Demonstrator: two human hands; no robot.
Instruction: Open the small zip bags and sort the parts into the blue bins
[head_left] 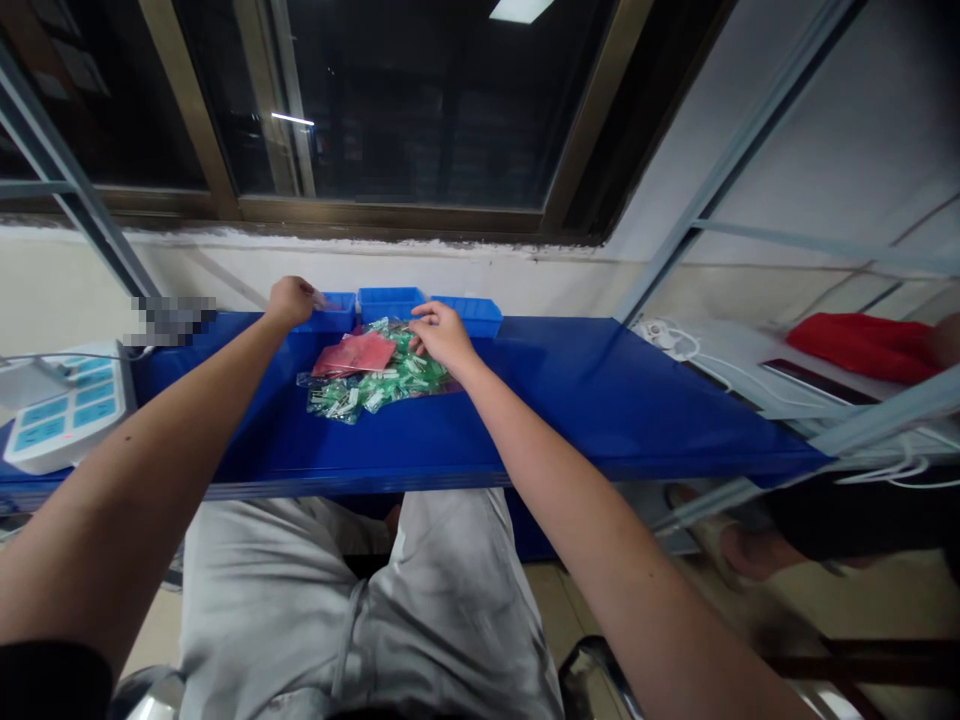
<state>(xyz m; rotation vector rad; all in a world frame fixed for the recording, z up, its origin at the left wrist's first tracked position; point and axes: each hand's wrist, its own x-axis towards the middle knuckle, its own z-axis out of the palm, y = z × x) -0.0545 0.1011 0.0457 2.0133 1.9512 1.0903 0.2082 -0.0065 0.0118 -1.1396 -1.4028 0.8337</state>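
Head view, the only one: the pile of small green packets (409, 380) sits on the blue worktop (559, 395), toward the back edge, in front of three blue bins. Flat red packets (361, 353) lie on the pile's left part. Left bin (341, 314), middle bin (390, 298) and right bin (478, 317) stand in a row near the wall.

Left hand (291, 300) is at the left bin, thumb and fingers pinching a thin, see-through pinkish piece (320, 300) by its edge, over the bin's left side. It's small and blurred there, so could be a packet like the red ones; can't confirm.

Right hand (444, 335) is over the pile's right rear, palm down, fingers loosely curled and apart. Nothing visible in its grip; can't tell if the fingertips touch a packet.

Handling, my read: the packets look like clear film with white labels or parts inside. Should be very light, floppy, slick, prone to sliding and coming up two at a time. Contents may be stiffer than the film; breakability unknown. Best hold: thumb and fingertip pinch on a free film edge or corner, off the contents. Red ones look flatter; lift by an overhanging edge.
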